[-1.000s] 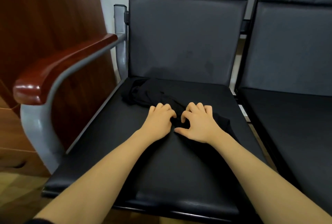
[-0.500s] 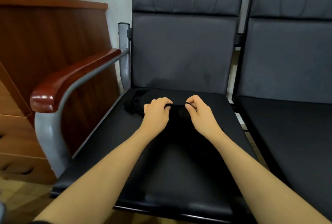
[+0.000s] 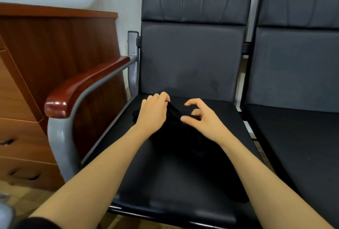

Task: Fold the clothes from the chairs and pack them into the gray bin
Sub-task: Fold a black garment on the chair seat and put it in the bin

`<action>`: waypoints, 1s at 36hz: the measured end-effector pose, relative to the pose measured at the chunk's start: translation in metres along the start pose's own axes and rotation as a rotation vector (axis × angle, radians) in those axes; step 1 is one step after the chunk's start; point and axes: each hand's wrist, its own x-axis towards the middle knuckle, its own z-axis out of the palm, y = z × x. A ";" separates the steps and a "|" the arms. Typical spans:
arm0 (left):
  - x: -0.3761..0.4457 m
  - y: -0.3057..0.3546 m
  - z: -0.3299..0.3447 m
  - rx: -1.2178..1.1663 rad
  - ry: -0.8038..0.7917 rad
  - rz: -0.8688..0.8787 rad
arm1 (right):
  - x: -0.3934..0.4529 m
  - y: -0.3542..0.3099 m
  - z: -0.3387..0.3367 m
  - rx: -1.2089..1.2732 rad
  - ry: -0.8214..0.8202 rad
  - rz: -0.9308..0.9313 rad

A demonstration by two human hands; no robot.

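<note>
A black garment (image 3: 174, 116) lies bunched on the black seat of the left chair (image 3: 165, 183), hard to tell apart from the leather. My left hand (image 3: 154, 111) grips its upper edge near the seat's back, fingers curled over the cloth. My right hand (image 3: 201, 118) hovers just right of it above the garment, thumb and index finger spread apart, with no cloth plainly held between them. A grey rounded shape (image 3: 5, 214) shows at the bottom left corner; whether it is the bin I cannot tell.
A wooden armrest (image 3: 82, 85) on a grey metal frame borders the seat on the left. A brown wooden drawer cabinet (image 3: 36, 82) stands beyond it. A second black chair (image 3: 293, 137) adjoins on the right, nothing on its seat.
Both hands lifted and drew the garment toward the seat's back while pinching it together. Now the right hand has opened off the cloth while the left hand keeps its grip.
</note>
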 end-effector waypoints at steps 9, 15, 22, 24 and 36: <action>0.000 -0.005 0.006 -0.035 0.068 -0.018 | 0.005 0.009 0.009 -0.005 0.053 0.112; -0.028 -0.004 0.016 -0.060 -0.001 0.186 | 0.007 0.008 0.012 0.093 0.155 0.153; -0.035 0.007 0.021 -0.028 -0.055 0.191 | 0.008 0.005 0.016 0.064 0.150 0.128; -0.032 0.007 0.019 -0.008 -0.013 0.186 | 0.008 0.003 0.016 0.041 0.149 0.103; -0.030 -0.013 -0.016 -0.121 0.168 0.050 | -0.005 0.028 0.002 -0.475 0.074 0.325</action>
